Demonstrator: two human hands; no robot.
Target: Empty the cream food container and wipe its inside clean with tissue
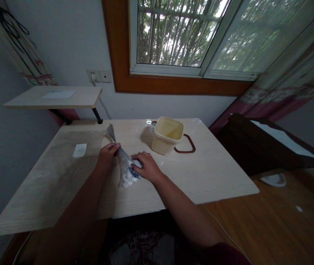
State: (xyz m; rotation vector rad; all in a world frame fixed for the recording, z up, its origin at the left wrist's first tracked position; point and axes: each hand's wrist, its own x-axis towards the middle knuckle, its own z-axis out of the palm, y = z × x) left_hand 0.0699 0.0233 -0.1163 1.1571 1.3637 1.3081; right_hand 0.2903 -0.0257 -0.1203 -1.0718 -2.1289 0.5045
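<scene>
A bunch wrapped in clear, crinkled plastic (pixel 125 163) lies slantwise over the table, its narrow grey end pointing away from me. White and dark blue bits show through at the wide near end. My left hand (pixel 109 154) pinches the narrow part between thumb and fingers. At the wide end, my right hand (pixel 147 167) curls its thumb and fingers around the plastic beside the blue part. What exactly the bunch is made of is too small to tell. Just beyond my right hand stands a cream plastic bucket (pixel 162 145), upright and with its top uncovered.
A brown handle-like loop (pixel 192 145) lies against the bucket's right side. On the pale wooden table (pixel 214 176), a white paper slip (pixel 80 150) lies at left. A raised shelf (pixel 35 97) stands at the back left. To the right is a dark surface (pixel 236 143) holding a white sheet.
</scene>
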